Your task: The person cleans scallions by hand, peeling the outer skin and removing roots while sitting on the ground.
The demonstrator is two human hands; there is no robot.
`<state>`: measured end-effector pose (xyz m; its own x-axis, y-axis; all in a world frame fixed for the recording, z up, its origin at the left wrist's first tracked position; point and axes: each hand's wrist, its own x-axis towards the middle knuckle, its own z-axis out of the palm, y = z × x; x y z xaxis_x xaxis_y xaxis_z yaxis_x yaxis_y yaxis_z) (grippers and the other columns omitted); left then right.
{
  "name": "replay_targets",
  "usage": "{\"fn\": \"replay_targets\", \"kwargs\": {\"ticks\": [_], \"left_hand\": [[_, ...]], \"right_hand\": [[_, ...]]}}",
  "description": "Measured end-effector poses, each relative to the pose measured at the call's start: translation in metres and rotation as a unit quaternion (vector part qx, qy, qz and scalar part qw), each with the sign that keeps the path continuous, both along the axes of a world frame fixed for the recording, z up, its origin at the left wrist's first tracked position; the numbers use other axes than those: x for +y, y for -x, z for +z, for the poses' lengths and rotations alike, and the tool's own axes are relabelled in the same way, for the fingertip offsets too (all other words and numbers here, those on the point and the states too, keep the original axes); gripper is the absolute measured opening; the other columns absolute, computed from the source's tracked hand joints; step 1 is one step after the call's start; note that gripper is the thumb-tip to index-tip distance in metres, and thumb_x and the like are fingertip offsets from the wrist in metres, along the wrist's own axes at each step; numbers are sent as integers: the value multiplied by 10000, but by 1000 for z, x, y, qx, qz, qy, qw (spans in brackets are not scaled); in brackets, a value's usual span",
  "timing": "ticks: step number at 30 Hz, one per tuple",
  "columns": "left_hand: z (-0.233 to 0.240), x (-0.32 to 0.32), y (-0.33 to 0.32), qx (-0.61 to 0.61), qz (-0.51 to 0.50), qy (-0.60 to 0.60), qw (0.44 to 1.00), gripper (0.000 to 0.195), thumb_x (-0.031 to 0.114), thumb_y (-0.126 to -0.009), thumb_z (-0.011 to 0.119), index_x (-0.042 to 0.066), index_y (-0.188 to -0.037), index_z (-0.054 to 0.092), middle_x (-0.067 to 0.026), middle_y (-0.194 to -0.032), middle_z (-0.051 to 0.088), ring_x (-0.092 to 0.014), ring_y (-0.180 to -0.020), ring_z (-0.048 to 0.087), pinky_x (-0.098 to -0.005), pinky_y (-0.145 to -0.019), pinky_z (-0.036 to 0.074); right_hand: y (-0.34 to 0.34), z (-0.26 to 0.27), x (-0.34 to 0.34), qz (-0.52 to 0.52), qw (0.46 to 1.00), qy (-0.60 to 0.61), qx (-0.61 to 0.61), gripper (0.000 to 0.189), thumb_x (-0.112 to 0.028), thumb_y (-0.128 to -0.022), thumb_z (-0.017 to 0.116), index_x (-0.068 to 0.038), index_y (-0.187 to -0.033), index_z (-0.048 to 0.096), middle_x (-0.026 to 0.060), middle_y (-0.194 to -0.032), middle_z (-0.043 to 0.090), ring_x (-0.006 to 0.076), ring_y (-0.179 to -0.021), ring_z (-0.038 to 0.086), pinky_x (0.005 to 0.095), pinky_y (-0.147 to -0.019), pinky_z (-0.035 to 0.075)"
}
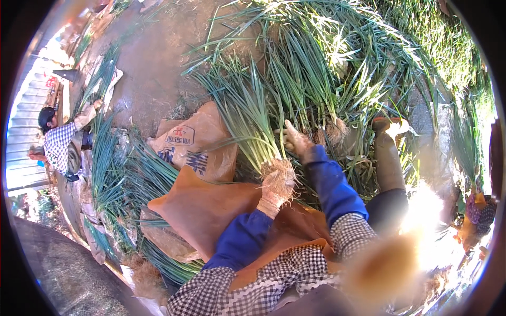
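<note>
My left hand (274, 191), seemingly in a pale glove, grips a bunch of long-leaved allium plants (259, 134), which look like green garlic, at the root end. Pale stems and tangled, stringy roots (278, 172) stick out above my fingers, and the leaves fan away from me. Beside the bunch, my right hand (298, 140) has its fingers apart, close to one stray stalk. Whether a fingertip touches that stalk is not clear. Below my left hand a brown apron-like sheet (213, 209) spreads across my lap.
More rooted plants (312, 79) lie heaped beyond my right hand. A printed plastic sack (205, 146) lies on the ground left of the bunch, near another leaf pile (114, 166). At the far left a person (63, 138) handles plants. A boot (389, 162) stands at right.
</note>
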<state>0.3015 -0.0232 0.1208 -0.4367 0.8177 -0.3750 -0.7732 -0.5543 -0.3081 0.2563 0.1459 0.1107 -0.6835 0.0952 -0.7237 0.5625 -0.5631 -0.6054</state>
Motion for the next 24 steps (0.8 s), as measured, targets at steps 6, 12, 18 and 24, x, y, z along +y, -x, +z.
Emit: {"fn": "replay_targets", "kwargs": {"ticks": [6, 12, 18, 24], "left_hand": [[-30, 18, -9, -31, -41, -47, 998, 358, 108, -812, 502, 17, -1156, 467, -95, -1035, 531, -184, -803, 517, -304, -674, 446], [-32, 1, 8, -14, -2, -111, 994, 392, 122, -782, 506, 23, -1161, 485, -118, -1095, 540, -236, -921, 530, -362, -745, 454], [-31, 2, 10, 6, -1, -13, 1000, 445, 116, -774, 531, 50, -1208, 458, -87, -1087, 530, -210, -890, 511, -333, -727, 442], [-51, -9, 17, -51, 21, -101, 993, 355, 162, -867, 383, 57, -1203, 429, -75, -944, 514, -163, -811, 492, -294, -695, 421]], "right_hand": [[-19, -121, -17, -167, 981, -15, 95, 476, -423, -896, 427, -19, -1132, 518, 98, -964, 571, 141, -807, 523, 270, -708, 441], [-132, -27, 19, 493, 721, -474, 113, 400, -400, -871, 408, -55, -995, 570, 152, -940, 595, 280, -856, 581, 397, -726, 466], [-128, -18, 62, 547, 530, -646, 51, 468, -442, -845, 479, -102, -1164, 521, 127, -1050, 582, 215, -942, 561, 287, -818, 436], [-65, -3, -15, 258, 881, -360, 164, 317, -261, -899, 445, -12, -1040, 581, 104, -1108, 576, 271, -919, 575, 352, -849, 432]]}}
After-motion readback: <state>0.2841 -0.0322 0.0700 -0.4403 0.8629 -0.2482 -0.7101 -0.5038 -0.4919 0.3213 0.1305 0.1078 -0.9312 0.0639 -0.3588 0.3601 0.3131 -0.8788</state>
